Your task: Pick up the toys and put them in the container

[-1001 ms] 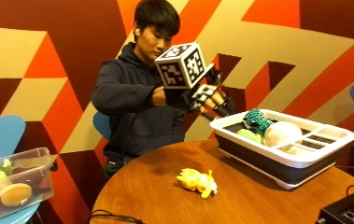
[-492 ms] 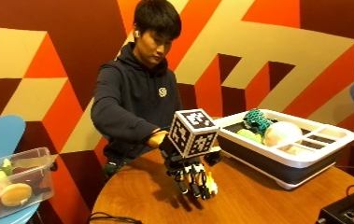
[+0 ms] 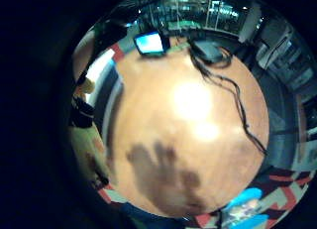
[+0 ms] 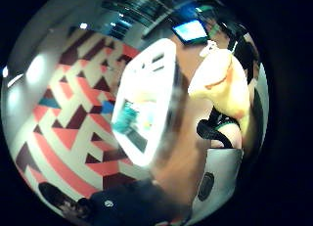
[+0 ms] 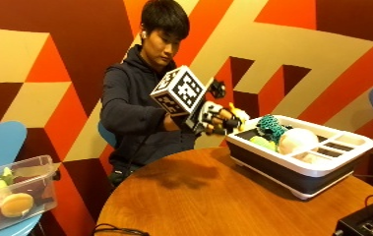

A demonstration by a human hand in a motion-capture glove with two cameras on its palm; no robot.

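The gloved right hand (image 5: 213, 119) is grasping a soft yellow plush toy (image 4: 222, 84) in the air, just beside the white-rimmed container (image 5: 317, 167).

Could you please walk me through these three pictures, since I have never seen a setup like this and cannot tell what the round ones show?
There is no robot here: a person sits at a round wooden table and works with a gloved right hand. The ordinary picture is from a camera across the table. The two round ones come from small wide-angle cameras on that hand's palm. The thumb-side one shows the yellow plush toy close to the palm and the white-rimmed container beyond. The little-finger-side one looks down at the bare tabletop and the hand's shadow. In the outside view the hand holds the yellow toy raised beside the container, which already holds a teal toy and a pale ball.
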